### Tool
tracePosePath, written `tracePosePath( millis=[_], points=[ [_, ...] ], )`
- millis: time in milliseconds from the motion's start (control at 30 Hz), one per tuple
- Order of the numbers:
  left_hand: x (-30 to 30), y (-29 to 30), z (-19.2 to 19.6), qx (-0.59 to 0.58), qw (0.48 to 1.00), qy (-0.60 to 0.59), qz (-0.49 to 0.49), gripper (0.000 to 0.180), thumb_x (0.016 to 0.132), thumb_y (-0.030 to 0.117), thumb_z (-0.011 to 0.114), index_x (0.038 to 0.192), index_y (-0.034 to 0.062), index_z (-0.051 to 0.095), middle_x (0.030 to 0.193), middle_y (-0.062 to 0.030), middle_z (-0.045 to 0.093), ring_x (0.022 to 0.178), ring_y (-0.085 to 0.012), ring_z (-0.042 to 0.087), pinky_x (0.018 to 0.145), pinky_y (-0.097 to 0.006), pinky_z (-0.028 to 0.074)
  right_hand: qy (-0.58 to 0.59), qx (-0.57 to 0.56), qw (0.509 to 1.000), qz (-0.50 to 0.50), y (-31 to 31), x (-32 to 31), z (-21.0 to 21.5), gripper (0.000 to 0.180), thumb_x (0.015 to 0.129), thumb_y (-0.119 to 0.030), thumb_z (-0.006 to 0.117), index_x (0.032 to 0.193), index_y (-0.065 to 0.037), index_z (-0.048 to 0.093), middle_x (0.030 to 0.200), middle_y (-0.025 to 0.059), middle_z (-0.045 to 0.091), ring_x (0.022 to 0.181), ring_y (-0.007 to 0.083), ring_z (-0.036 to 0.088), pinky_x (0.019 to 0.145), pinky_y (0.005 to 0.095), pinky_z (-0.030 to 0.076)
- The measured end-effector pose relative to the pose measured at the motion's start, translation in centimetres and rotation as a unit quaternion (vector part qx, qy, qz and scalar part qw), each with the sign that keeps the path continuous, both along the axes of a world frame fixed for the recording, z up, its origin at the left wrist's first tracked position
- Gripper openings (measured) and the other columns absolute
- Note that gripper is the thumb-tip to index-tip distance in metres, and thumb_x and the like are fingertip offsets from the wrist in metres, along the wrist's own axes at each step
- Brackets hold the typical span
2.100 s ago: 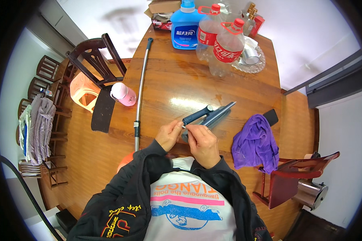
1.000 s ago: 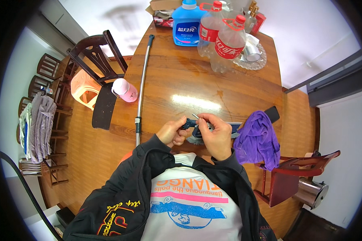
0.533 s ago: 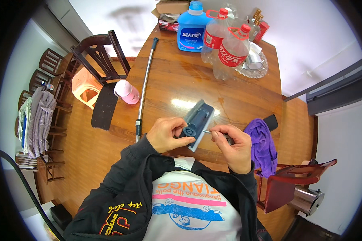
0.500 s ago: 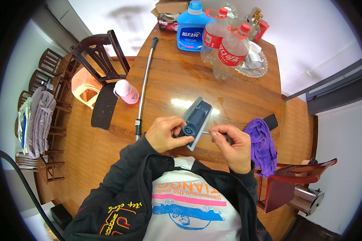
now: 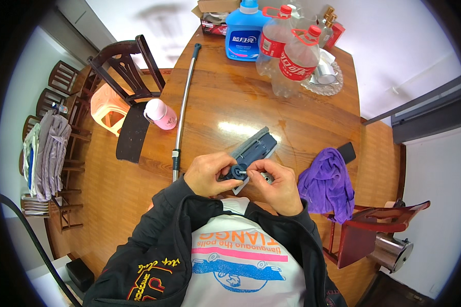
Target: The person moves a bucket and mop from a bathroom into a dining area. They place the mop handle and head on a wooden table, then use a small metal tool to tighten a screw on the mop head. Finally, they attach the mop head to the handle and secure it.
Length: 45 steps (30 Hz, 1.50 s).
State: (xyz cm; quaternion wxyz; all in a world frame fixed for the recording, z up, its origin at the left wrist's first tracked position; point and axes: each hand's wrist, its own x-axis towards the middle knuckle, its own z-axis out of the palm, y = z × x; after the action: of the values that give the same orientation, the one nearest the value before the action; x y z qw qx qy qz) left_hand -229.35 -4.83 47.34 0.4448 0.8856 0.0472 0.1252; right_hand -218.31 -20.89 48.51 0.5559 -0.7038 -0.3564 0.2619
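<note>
A silver pole (image 5: 185, 100) lies along the table (image 5: 210, 102). Just right of the pole's near end, the left hand (image 5: 204, 175) is half curled, thumb and fingers pinching the round end of a dark blue-grey cleaning head (image 5: 255, 148), which slants away, farther right of the pole. Farther right still, the right hand (image 5: 281, 190) is bent, fingertips gripping a thin metal pin (image 5: 242, 172) at that round end; whether it is inserted, I cannot tell.

A home is suggested by a wooden table (image 5: 317, 120) flanked by chairs (image 5: 132, 135). Detergent (image 5: 243, 40), drink bottles (image 5: 297, 66) and a pink flask (image 5: 163, 116) are set on it.
</note>
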Motion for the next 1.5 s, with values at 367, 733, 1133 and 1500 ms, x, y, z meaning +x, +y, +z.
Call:
tracePosePath(
  millis=[367, 733, 1133, 1500],
  points=[
    [-0.7, -1.0, -2.4, -0.115, 0.987, 0.023, 0.108, 0.031, 0.072, 0.016, 0.071, 0.091, -0.0028, 0.056, 0.069, -0.0073, 0.052, 0.053, -0.0103, 0.05, 0.049, -0.023, 0.04, 0.117, -0.073, 0.99, -0.009, -0.8, -1.4, -4.7, 0.013, 0.079, -0.008, 0.058, 0.087, 0.002, 0.059, 0.069, 0.0079, 0.063, 0.064, 0.0122, 0.061, 0.058, 0.0252, 0.047],
    [-1.4, -3.1, -5.5, -0.046, 0.995, 0.031, 0.079, 0.027, 0.079, 0.016, 0.064, 0.094, -0.0022, 0.051, 0.073, -0.0115, 0.05, 0.056, -0.0199, 0.052, 0.052, -0.028, 0.042, -0.076, -0.087, 0.993, -0.001, -0.7, -2.6, -6.6, 0.004, 0.076, -0.003, 0.055, 0.079, 0.0, 0.054, 0.071, 0.0211, 0.058, 0.066, 0.039, 0.057, 0.058, 0.0423, 0.045],
    [-0.7, -4.1, -5.9, -0.091, 0.987, -0.007, 0.131, 0.027, 0.077, 0.013, 0.068, 0.093, -0.0029, 0.054, 0.068, -0.0043, 0.05, 0.056, -0.0096, 0.05, 0.051, -0.023, 0.041, 0.288, -0.026, 0.955, -0.062, -2.2, -2.4, -9.1, 0.01, 0.083, -0.009, 0.057, 0.087, 0.0, 0.057, 0.067, 0.005, 0.06, 0.056, 0.0116, 0.055, 0.048, 0.0261, 0.042],
    [0.3, -3.8, -4.9, -0.495, 0.834, 0.137, 0.202, 0.039, 0.092, 0.039, 0.042, 0.087, 0.0025, 0.055, 0.066, -0.0005, 0.048, 0.052, -0.0074, 0.046, 0.046, -0.019, 0.034, -0.046, 0.007, 0.994, -0.098, -0.9, -2.7, -0.4, 0.007, 0.078, -0.003, 0.06, 0.084, 0.0, 0.059, 0.072, 0.0167, 0.061, 0.061, 0.0234, 0.062, 0.055, 0.0281, 0.047]
  ],
)
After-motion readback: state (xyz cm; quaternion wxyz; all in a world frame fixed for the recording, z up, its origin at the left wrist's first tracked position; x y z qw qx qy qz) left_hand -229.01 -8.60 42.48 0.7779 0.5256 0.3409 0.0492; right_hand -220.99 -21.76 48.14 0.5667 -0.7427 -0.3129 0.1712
